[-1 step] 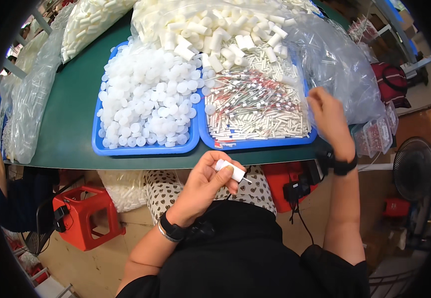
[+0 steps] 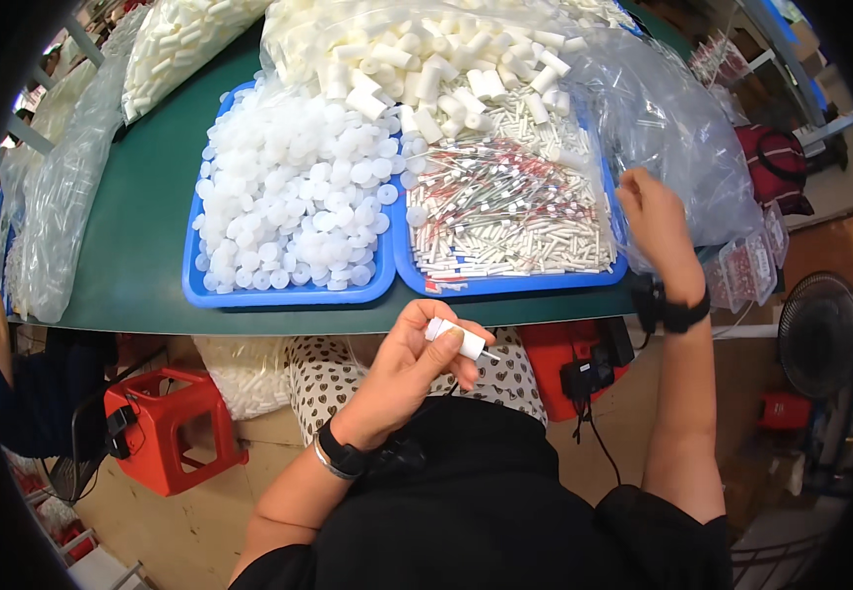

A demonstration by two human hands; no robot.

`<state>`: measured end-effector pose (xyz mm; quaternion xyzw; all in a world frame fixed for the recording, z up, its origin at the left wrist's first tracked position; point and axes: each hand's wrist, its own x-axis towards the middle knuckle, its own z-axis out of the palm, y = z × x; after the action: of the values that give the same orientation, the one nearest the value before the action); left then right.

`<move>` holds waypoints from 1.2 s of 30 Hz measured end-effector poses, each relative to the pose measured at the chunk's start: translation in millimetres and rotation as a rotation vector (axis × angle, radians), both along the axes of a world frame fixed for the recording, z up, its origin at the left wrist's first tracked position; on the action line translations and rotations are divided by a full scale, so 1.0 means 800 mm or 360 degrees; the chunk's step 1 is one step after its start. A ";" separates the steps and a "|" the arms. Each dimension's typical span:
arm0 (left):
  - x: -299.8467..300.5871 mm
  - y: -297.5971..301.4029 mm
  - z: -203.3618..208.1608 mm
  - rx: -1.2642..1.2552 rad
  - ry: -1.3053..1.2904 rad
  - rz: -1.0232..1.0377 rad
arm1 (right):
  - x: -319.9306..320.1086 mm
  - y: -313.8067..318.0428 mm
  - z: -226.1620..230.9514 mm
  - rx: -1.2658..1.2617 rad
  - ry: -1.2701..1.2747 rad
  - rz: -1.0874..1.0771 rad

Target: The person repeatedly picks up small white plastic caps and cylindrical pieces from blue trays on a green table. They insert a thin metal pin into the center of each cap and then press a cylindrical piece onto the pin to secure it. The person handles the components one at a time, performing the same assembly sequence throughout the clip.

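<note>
Your green desk (image 2: pixel 141 246) fills the upper half of the view, its near edge running just above your lap. Clear plastic bags lie on it: a large one packed with white cylinders (image 2: pixel 426 49) at the far middle, a crumpled clear bag (image 2: pixel 672 128) to the right, and another bag of white parts (image 2: pixel 58 206) along the left. Two blue trays sit side by side at the near edge. The left blue tray (image 2: pixel 249 293) is heaped with white round caps (image 2: pixel 299 197). The right blue tray (image 2: pixel 515 285) holds a pile of thin white tubes with red marks (image 2: pixel 515 211). A red stool (image 2: pixel 171 428) stands on the floor, lower left.

Your right hand (image 2: pixel 655 221) rests at the right rim of the right tray, fingers curled against the clear bag; whether it grips anything cannot be told. Your left hand (image 2: pixel 412 369) is below the desk edge, over your lap, its fingers closed around a small white tube (image 2: pixel 458 339), which lies tilted between the fingertips.
</note>
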<state>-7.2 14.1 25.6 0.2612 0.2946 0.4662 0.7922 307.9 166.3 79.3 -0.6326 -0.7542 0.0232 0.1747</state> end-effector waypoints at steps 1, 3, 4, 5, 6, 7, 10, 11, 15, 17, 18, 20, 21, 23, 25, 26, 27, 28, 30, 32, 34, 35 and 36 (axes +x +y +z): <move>0.001 -0.003 0.000 -0.0027 -0.0099 -0.0029 | 0.018 0.013 -0.009 -0.0001 -0.0134 -0.0055; 0.003 -0.005 -0.004 0.0014 -0.0038 -0.0091 | 0.054 0.029 -0.026 -0.0224 -0.0290 0.0037; 0.002 -0.007 -0.005 0.0030 0.0002 -0.0100 | 0.053 0.034 -0.028 -0.0338 -0.0360 0.0107; 0.000 -0.007 -0.005 0.0017 0.0034 -0.0110 | 0.054 0.035 -0.029 -0.0376 -0.0290 0.0166; -0.004 -0.006 -0.003 0.0003 0.0064 -0.0124 | 0.056 0.033 -0.027 -0.0413 -0.0221 0.0223; -0.006 -0.004 -0.003 -0.0008 0.0091 -0.0149 | 0.057 0.031 -0.024 -0.0449 -0.0153 0.0268; -0.004 -0.001 -0.007 -0.0052 0.0041 -0.0128 | 0.062 0.029 -0.032 -0.0454 -0.0063 0.0194; -0.003 0.000 -0.006 -0.0066 0.0030 -0.0130 | 0.061 0.027 -0.033 -0.0436 -0.0122 0.0133; -0.001 0.004 -0.006 -0.0096 -0.0017 -0.0123 | 0.056 0.017 -0.030 -0.0368 -0.0252 -0.0076; -0.005 0.004 -0.007 -0.0131 -0.0049 -0.0094 | 0.050 0.012 -0.027 -0.0258 -0.0187 -0.0098; -0.007 0.007 -0.006 -0.0158 -0.0075 -0.0086 | 0.049 0.007 -0.021 -0.0159 -0.0119 -0.0095; -0.010 0.007 -0.003 -0.0203 -0.0083 0.0029 | 0.045 0.012 -0.018 -0.0138 0.0042 -0.0174; -0.011 0.009 -0.004 -0.0172 -0.0105 0.0028 | 0.041 0.008 -0.014 -0.0100 0.0254 -0.0121; -0.014 0.006 -0.004 -0.0193 -0.0181 0.0102 | -0.001 -0.021 0.015 -0.0052 0.0687 0.0011; -0.015 0.007 -0.002 -0.0225 -0.0235 0.0104 | -0.050 -0.058 0.032 -0.0207 0.1167 0.0270; -0.013 0.008 0.000 -0.0227 -0.0261 0.0112 | -0.077 -0.080 0.040 -0.0229 0.1097 0.0427; -0.012 0.008 0.000 -0.0228 -0.0277 0.0135 | -0.100 -0.097 0.044 -0.0255 0.1035 0.0597; -0.013 0.008 -0.002 -0.0218 -0.0296 0.0131 | -0.115 -0.109 0.046 -0.0301 0.0798 0.0753; -0.012 0.008 0.000 -0.0207 -0.0316 0.0159 | -0.134 -0.126 0.037 -0.0368 0.0632 0.0955; -0.010 0.007 0.005 -0.0206 -0.0286 0.0191 | -0.143 -0.142 0.014 -0.0543 0.0828 0.0922; -0.008 0.006 0.009 -0.0213 -0.0203 0.0236 | -0.148 -0.140 0.010 -0.0451 0.0796 0.0976; -0.009 0.005 0.007 -0.0195 -0.0193 0.0266 | -0.150 -0.138 0.009 -0.0405 0.0782 0.1007; -0.010 0.004 0.002 -0.0177 -0.0184 0.0295 | -0.151 -0.137 0.010 -0.0413 0.0771 0.0944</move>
<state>-15.0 17.1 27.6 0.1611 0.2969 0.5346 0.7746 186.8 56.7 87.2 -0.3804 -0.8318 0.3161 0.2519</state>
